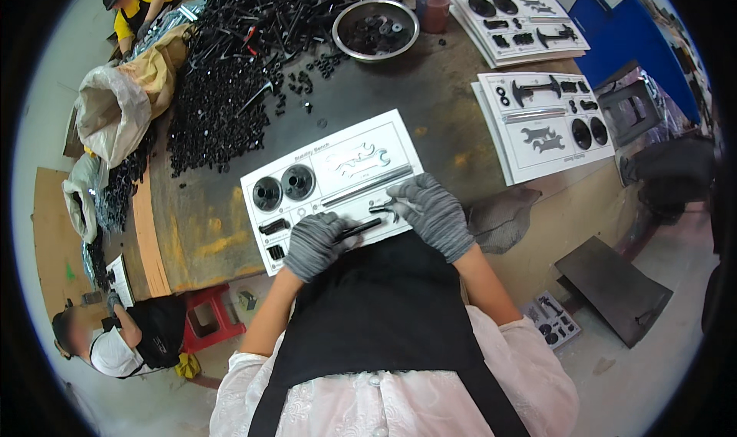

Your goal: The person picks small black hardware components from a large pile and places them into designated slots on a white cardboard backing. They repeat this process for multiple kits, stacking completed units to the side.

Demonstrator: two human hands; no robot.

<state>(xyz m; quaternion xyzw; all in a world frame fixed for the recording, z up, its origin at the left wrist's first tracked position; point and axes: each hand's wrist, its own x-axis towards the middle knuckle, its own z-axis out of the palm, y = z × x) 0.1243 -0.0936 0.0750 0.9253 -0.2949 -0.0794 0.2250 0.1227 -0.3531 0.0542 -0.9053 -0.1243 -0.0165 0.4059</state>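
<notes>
In grey knit gloves, both my hands work over a white parts card [349,151] lying tilted at the table's near edge. My left hand [316,243] is closed around a black rod-like part [364,227] that points right. The fingers of my right hand [434,213] pinch a small dark metal piece [384,208], blurred and partly hidden, close to the rod's tip. On the card sit two black round discs [298,181], silver flat wrenches [361,159], a long metal rod [367,185] and small black parts [274,226] at its lower left.
A heap of black bolts and nuts [230,76] covers the far left of the table. Behind the card stands a metal bowl [375,30] of washers. Stacked filled cards [541,126] lie right. An open sack [115,114] leans left. Two people work beyond, near a red stool [213,318].
</notes>
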